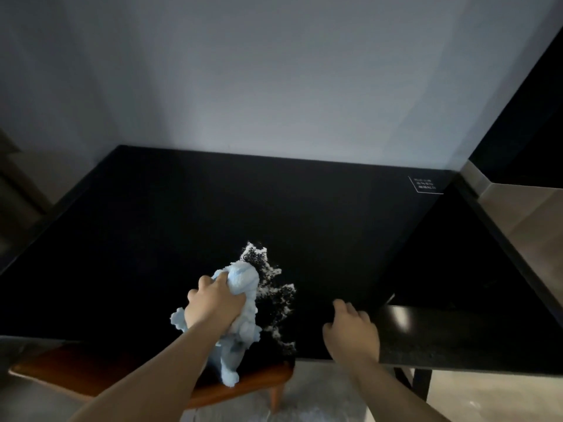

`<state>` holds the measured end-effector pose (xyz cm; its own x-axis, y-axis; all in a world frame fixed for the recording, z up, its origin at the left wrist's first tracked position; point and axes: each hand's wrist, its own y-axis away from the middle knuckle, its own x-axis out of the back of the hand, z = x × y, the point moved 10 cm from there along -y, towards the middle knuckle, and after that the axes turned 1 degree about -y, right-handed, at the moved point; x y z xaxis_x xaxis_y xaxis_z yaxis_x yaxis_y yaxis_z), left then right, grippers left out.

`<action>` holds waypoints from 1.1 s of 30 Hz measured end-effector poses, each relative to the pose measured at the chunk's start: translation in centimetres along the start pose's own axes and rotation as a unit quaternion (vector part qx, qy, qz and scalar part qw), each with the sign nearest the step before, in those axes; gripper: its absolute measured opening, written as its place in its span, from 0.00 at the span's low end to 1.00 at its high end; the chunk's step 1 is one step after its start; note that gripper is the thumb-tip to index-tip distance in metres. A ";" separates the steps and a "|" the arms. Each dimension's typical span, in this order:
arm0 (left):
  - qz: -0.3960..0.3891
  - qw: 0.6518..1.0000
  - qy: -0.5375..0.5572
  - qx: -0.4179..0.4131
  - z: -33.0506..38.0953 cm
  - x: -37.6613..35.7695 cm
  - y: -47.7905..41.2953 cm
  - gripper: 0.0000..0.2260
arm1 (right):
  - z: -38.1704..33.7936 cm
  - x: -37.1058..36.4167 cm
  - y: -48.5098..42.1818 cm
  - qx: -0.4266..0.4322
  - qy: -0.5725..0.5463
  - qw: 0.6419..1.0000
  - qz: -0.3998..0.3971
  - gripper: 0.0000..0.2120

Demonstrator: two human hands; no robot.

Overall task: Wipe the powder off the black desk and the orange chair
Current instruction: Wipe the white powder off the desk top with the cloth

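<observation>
The black desk (213, 208) fills the middle of the view. A patch of white powder (275, 295) lies near its front edge. My left hand (213, 303) grips a fluffy light-blue cloth (243, 300) and presses it onto the desk at the powder's left side; a tail of the cloth hangs over the front edge. My right hand (352, 333) rests on the desk's front edge to the right of the powder, fingers loosely bent, holding nothing. The orange chair (91, 370) sits partly under the desk at lower left.
A pale wall stands behind the desk. A small white-outlined label (426, 184) is at the desk's back right corner. A dark cabinet with a metal-coloured face (518, 208) stands at the right. Pale floor (457, 397) shows below.
</observation>
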<state>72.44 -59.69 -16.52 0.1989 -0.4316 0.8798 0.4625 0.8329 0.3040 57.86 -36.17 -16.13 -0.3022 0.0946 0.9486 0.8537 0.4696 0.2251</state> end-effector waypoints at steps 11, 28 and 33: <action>0.096 0.987 0.045 -0.124 2.9 2.3 2.7 0.23 | -2.6 1.7 -1.4 0.005 -0.122 0.992 -0.026 0.20; 0.197 0.979 -0.015 0.057 -12.2 15.1 -8.8 0.22 | -16.5 2.3 -7.1 0.059 -0.162 0.982 -0.079 0.19; 0.137 0.979 0.037 0.148 -15.7 13.5 -11.6 0.29 | -17.3 1.3 -8.2 0.041 -0.151 0.984 -0.089 0.19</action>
<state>83.35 -80.62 -13.96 0.3484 -0.1926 0.9173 0.1137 0.9801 0.1626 57.82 -55.10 -12.94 -0.5662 0.2553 0.7837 0.7430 0.5699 0.3511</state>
